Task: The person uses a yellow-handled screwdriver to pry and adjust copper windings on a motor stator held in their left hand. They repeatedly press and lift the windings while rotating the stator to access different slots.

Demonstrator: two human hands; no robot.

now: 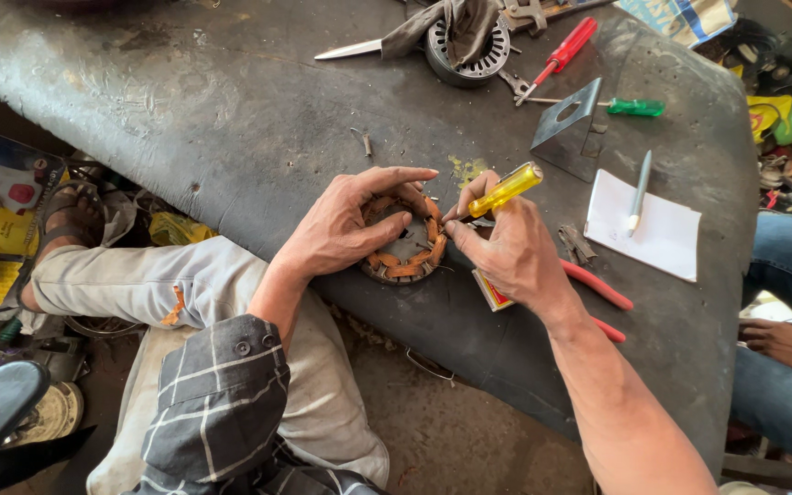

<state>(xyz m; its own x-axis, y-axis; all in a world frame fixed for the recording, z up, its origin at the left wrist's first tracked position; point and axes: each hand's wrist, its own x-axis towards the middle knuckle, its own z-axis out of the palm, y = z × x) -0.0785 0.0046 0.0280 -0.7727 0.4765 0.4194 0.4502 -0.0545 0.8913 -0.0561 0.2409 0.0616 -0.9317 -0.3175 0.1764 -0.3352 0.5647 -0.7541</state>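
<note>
Stator [402, 249] with copper coils lies on the table [231, 119], left hand [346, 225] gripping its rim. Right hand [506, 252] pinches a yellow-handled screwdriver [504, 190] against it.

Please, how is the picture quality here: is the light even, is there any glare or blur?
Head view: soft daylight, brightest at the upper right; both hands, left hand and right hand, are sharp on the stator; mild glare on the white paper; edges bend slightly from the wide lens.

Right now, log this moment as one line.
left hand: grips wound stator | right hand: holds yellow-handled screwdriver, tip at windings | surface: dark worktable
</note>
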